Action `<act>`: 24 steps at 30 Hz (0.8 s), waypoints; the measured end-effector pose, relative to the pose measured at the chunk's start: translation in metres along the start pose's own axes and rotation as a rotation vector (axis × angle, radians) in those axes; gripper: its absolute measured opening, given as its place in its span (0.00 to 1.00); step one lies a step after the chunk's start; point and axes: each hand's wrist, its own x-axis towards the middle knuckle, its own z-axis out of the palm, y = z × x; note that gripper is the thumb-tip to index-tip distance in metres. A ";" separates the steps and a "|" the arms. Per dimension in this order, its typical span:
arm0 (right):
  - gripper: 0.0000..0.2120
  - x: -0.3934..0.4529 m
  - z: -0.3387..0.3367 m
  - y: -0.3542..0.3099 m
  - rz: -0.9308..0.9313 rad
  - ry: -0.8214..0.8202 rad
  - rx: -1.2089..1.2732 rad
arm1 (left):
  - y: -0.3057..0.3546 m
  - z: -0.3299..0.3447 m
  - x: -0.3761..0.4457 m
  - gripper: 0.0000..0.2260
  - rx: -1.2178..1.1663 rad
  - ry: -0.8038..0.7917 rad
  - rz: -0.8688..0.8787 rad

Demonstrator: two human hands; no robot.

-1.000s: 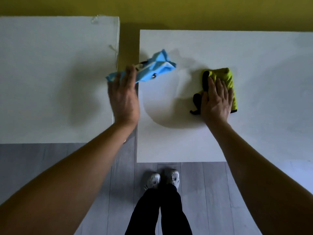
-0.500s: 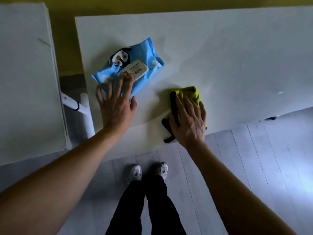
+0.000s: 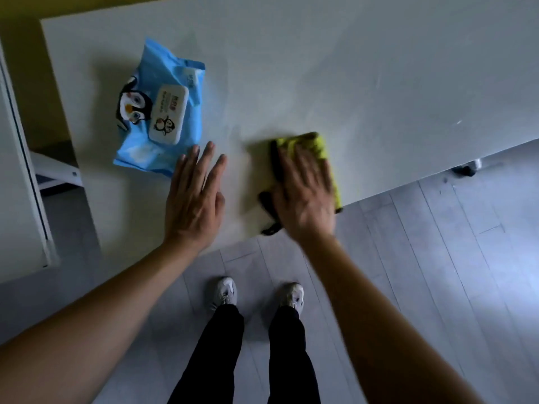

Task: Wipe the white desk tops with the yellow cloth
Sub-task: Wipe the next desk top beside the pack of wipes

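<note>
Yellow cloth [image 3: 313, 142] soft, light; pressed flat at table [image 3: 350, 68] near edge by right hand [image 3: 304, 193]; left hand [image 3: 194, 196] released.

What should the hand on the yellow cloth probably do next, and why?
Probably sweep the yellow cloth away from the body, toward the desk's far side. The right hand presses it flat near the front edge of the white desk top, with a broad bare stretch beyond. The left hand lies open beside the blue wipes pack, so that corner may wait.

Blue wipes pack [image 3: 159, 112]: penguin picture, white lid label [image 3: 166, 113] printed, lettering too blurred to read.
</note>
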 end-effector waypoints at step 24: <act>0.34 0.075 0.008 0.037 0.048 -0.007 0.046 | 0.032 0.010 0.011 0.18 0.002 -0.025 -0.197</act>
